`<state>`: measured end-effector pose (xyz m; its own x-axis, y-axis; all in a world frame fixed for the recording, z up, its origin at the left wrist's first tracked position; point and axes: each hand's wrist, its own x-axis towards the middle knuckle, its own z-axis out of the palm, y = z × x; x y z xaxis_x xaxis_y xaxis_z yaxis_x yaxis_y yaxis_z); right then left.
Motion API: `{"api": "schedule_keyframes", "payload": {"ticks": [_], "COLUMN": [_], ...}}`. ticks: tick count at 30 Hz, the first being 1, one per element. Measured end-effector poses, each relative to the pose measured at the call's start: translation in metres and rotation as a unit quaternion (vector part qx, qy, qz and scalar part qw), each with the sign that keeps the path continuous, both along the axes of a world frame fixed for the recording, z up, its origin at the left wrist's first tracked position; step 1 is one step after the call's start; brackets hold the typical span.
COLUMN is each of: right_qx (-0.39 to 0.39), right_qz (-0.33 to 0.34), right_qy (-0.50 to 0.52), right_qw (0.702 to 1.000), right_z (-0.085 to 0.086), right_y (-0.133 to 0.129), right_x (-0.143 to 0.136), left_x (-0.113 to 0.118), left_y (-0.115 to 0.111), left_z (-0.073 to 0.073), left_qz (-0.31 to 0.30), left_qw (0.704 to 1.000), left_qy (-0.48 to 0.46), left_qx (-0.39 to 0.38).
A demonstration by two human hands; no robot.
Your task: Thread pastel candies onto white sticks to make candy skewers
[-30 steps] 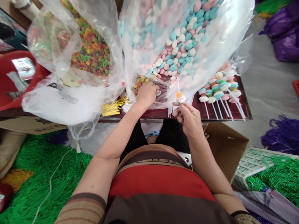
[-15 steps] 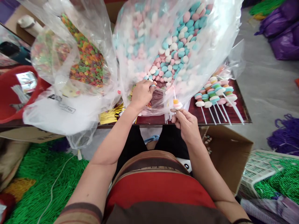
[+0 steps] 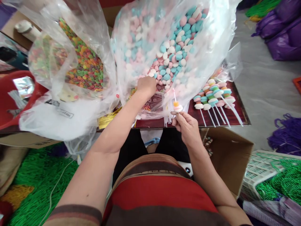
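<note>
My right hand (image 3: 188, 125) pinches a candy skewer just above the table's front edge. An orange gummy piece (image 3: 176, 104) and a pale pink-and-white marshmallow (image 3: 178, 108) sit on its thin white stick (image 3: 174, 95), whose tip points up. My left hand (image 3: 147, 85) reaches into the mouth of a clear plastic bag (image 3: 211, 40), at the near edge of the pink, white and blue marshmallows (image 3: 170, 62). Its fingers are turned down and hidden, so I cannot see what they touch. Gummy rings (image 3: 150, 103) lie beneath my left wrist.
Finished-looking candy skewers (image 3: 213, 97) lie in a pile at the table's right end. Loose white sticks (image 3: 168, 121) and yellow ties (image 3: 109, 117) rest along the front edge. Another bag holds colourful gummy rings (image 3: 87, 62). A red basin (image 3: 39, 91) stands left; a cardboard box (image 3: 231, 157) is below right.
My left hand has moved slightly up and deeper into the marshmallows, its fingers going out of sight. My right hand keeps its hold on the skewer, almost unmoved. The view has shifted slightly.
</note>
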<state>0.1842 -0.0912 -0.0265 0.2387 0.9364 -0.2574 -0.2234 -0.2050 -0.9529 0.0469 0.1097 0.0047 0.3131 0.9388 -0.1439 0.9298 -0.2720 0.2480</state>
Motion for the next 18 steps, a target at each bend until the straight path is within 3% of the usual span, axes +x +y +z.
{"api": "schedule_keyframes", "payload": {"ticks": [3, 5, 10, 14, 18], "right_qx": [0.000, 0.003, 0.011, 0.016, 0.016], "right_qz": [0.006, 0.008, 0.002, 0.008, 0.020], "right_qy": [0.001, 0.000, -0.004, -0.008, -0.008], "right_qw": [1.000, 1.000, 1.000, 1.000, 1.000], "right_z": [0.000, 0.002, 0.008, 0.006, 0.003], "right_y": [0.001, 0.002, 0.006, 0.007, 0.007], "right_x": [0.000, 0.000, 0.000, -0.004, -0.009], "left_x": [-0.009, -0.017, -0.044, -0.052, -0.033], "left_y": [-0.018, -0.031, -0.056, -0.060, -0.049], "left_z": [0.017, 0.023, 0.021, 0.023, 0.030], "left_qz": [-0.006, -0.029, -0.047, -0.027, -0.013], "left_qw": [0.996, 0.995, 0.998, 0.999, 0.997], "left_qy": [0.085, 0.093, 0.042, -0.021, -0.049], "left_qx": [0.008, 0.002, 0.022, 0.040, 0.064]}}
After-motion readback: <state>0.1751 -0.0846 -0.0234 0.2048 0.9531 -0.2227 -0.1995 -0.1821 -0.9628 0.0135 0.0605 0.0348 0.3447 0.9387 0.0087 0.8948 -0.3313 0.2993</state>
